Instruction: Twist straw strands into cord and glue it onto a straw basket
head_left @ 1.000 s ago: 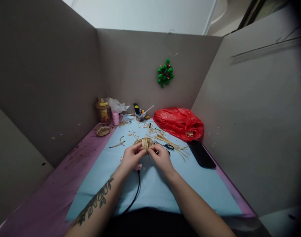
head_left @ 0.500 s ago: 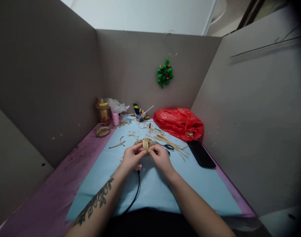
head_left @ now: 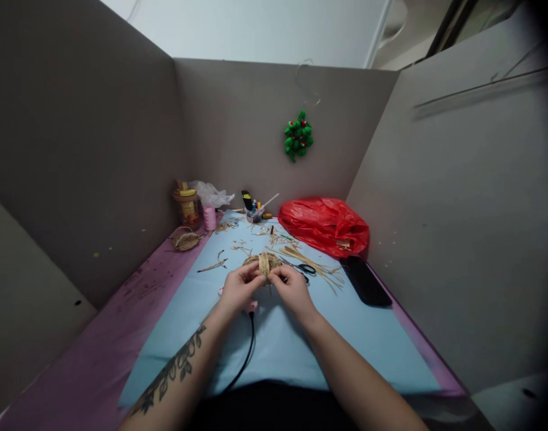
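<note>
Between my hands is a small woven straw piece (head_left: 264,261), round in outline, with a braided band across its top. My left hand (head_left: 240,285) pinches it from the left, thumb and fingertips on the band. From the right, my right hand (head_left: 292,288) pinches its near edge close to the band's lower end. Just right of it lie black-handled scissors (head_left: 306,269), partly behind my right hand. Flat straw strips (head_left: 316,263) fan out beyond them. A pink object (head_left: 253,306) with a black cable sits under my left wrist, mostly hidden.
A red plastic bag (head_left: 324,226) and a black tray (head_left: 366,281) are at the right. Along the back stand a container of pens (head_left: 254,214), a pink thread spool (head_left: 209,218) and a brown jar (head_left: 187,206). A small woven piece (head_left: 185,240) lies at left. Grey panels enclose the table.
The view has shifted very slightly. Both hands keep the same pinch on the woven straw piece, with hardly any visible movement.
</note>
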Motion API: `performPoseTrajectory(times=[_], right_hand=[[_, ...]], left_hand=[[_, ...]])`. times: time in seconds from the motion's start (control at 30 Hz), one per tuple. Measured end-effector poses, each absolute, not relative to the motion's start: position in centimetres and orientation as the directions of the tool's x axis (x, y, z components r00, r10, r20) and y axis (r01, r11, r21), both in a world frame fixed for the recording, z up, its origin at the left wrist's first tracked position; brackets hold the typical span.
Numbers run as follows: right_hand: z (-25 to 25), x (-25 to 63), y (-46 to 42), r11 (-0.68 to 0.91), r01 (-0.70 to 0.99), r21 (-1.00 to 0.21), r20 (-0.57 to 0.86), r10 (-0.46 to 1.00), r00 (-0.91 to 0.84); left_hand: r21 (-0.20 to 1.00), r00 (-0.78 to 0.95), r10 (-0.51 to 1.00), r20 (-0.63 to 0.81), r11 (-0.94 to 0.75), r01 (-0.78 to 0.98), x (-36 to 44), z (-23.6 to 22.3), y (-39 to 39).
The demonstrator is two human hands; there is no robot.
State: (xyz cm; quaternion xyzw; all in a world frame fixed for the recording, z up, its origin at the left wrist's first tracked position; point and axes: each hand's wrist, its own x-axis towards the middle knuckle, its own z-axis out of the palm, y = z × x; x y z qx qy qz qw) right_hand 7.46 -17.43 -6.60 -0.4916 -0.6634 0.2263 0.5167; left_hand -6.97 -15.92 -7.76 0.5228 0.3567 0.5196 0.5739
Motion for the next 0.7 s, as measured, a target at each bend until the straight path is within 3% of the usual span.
performPoseTrajectory(times=[0.47,0.7], right_hand=[[-6.3,6.5,-17.2,0.399,0.363,-0.842,0.456,0.886,0.082],[-4.9,3.8,-15.0,0.532,0.414,-0.738,0.579,0.815,-0.015]], left_hand=[[0.915,0.148,0.979,0.141,-0.071,-0.398,-7.2,-6.8,-15.9],[0.868,0.046,0.998,0.051,-0.021,-0.497,-9.0,-5.8,-14.1]])
